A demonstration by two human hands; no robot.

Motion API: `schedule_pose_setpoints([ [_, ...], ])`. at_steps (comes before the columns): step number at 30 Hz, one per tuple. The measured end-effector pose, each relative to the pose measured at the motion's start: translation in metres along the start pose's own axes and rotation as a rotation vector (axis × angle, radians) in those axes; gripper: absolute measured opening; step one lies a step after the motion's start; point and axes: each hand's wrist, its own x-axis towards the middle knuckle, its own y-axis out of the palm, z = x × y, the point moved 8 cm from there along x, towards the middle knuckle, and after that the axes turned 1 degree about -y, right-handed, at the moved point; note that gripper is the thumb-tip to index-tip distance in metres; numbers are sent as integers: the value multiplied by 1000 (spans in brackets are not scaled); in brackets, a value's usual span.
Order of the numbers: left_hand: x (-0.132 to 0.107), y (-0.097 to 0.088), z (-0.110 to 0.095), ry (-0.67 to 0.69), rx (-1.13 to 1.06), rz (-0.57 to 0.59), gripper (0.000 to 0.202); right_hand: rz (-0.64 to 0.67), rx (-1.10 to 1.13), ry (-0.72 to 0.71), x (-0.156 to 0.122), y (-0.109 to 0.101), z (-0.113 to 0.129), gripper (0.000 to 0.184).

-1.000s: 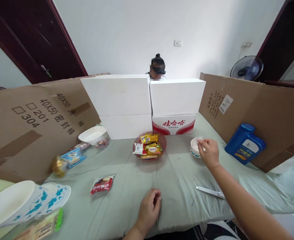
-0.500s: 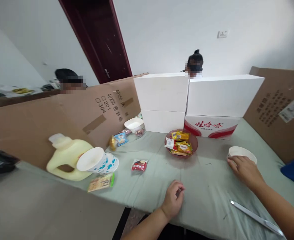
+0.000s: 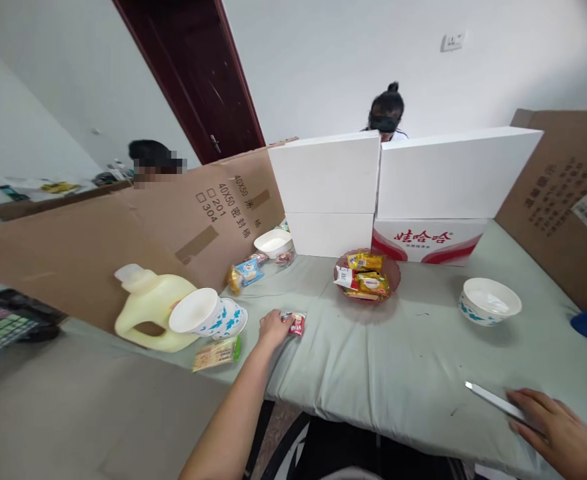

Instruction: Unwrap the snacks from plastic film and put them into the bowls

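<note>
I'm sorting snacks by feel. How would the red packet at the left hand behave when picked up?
The red snack packet looks thin, so probably light. Its glossy wrapper would likely flex and could slip in the left hand. Lying flat on the tablecloth, it should not roll.

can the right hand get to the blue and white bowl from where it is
Probably yes: only bare cloth lies between the right hand and the bowl, with nothing standing in the way.

Red snack packet [image 3: 297, 324] lying flat; silver strip [image 3: 490, 399] flat, angled.
</note>
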Motion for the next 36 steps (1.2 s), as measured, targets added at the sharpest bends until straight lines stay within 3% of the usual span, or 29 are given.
schedule_pose_setpoints([
  [3, -25, 27, -28, 55, -66, 68, 30, 27, -27, 35, 4, -13, 33, 45],
  [5, -52, 45, -59, 164, -209, 89, 37, 39, -30, 71, 10, -21, 49, 42],
  [7, -86, 56, -100, 398, -427, 102, 43, 56, -34, 106, 14, -26, 58, 41],
  [9, -127, 67, -138, 725, -526, 177, 38, 83, -47, 138, 15, -28, 62, 39],
  [12, -186, 88, -167, 1118, -451, 380, 28, 113, -78, 159, 14, -31, 65, 37],
  [15, -214, 99, -159, 1250, -369, 500, 32, 107, -92, 122, 13, -39, 74, 33],
  [19, -217, 100, -129, 1219, -254, 450, 37, 37, -18, 103, 22, -51, 100, 33],
  [21, -218, 97, -120, 1241, -241, 409, 39, 30, 56, 60, 35, -52, 129, 34],
  [26, -214, 89, -117, 1234, -317, 260, 39, 121, 124, -203, 71, -37, 230, 34],
  [28, -211, 86, -117, 1215, -340, 211, 38, 176, 94, -278, 78, -26, 253, 37],
  [31, -209, 85, -118, 1193, -344, 205, 36, 229, 45, -265, 75, -18, 244, 38],
  [36, -203, 86, -117, 1101, -380, 259, 29, 208, -20, -35, 44, -29, 145, 37],
])
